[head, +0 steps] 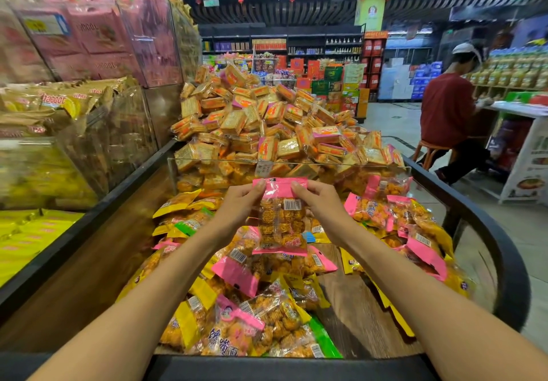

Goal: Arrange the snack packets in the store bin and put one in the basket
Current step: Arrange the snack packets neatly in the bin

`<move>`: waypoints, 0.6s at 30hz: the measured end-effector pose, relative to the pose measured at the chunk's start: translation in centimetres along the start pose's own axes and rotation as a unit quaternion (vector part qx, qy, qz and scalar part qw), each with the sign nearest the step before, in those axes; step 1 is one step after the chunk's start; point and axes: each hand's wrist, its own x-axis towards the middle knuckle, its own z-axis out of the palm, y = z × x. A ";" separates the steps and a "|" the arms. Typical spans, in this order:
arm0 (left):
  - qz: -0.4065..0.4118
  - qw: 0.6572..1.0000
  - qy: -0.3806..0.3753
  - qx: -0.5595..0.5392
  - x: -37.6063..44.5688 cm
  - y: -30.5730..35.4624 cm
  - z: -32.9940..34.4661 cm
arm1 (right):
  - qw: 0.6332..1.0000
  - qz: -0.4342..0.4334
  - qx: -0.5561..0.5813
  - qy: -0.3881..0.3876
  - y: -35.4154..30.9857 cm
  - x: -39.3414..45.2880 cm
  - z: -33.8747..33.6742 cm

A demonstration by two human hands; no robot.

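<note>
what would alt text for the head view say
Two hands, left hand and right hand, hold a pink-topped snack packet upright by its top corners above a store bin strewn with pink, yellow and green packets.

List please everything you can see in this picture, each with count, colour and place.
held snack packet: one, pink top, clear body with orange snacks, upright above the bin
loose snack packets: many, pink, yellow and green, scattered in the bin
store bin: one, black rim, wooden floor, front centre
clear divider: one, transparent, across the bin's far side
cracker packs: large heap, orange and gold, behind the divider
pink bags: many, upper left bins
seated person: one, red top, at right
left hand: pinches the packet's top left corner
right hand: pinches the top right corner
</note>
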 end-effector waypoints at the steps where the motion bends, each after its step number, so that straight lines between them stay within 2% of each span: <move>1: -0.001 1.000 0.015 -0.002 0.1 0.0 -0.1 | 0.999 0.016 -0.012 -0.030 0.2 0.1 -0.1; 5: -0.006 0.996 0.086 -0.012 0.6 -0.1 -0.8 | 0.978 0.073 -0.095 -0.171 0.9 0.2 0.2; 8: -0.009 0.994 0.107 -0.015 0.9 -0.2 -1.3 | 0.968 0.109 -0.098 -0.206 1.3 0.5 0.1; 12: -0.027 0.992 0.110 -0.056 0.8 -0.1 -1.4 | 0.959 0.114 -0.090 -0.242 0.8 0.2 -0.5; 15: -0.062 0.996 0.010 -0.060 0.7 0.4 -1.9 | 0.965 0.116 -0.037 -0.231 0.7 0.3 -1.1; 18: -0.108 0.990 -0.094 -0.007 0.4 0.6 -2.3 | 0.974 0.113 0.007 -0.194 0.7 0.7 -1.5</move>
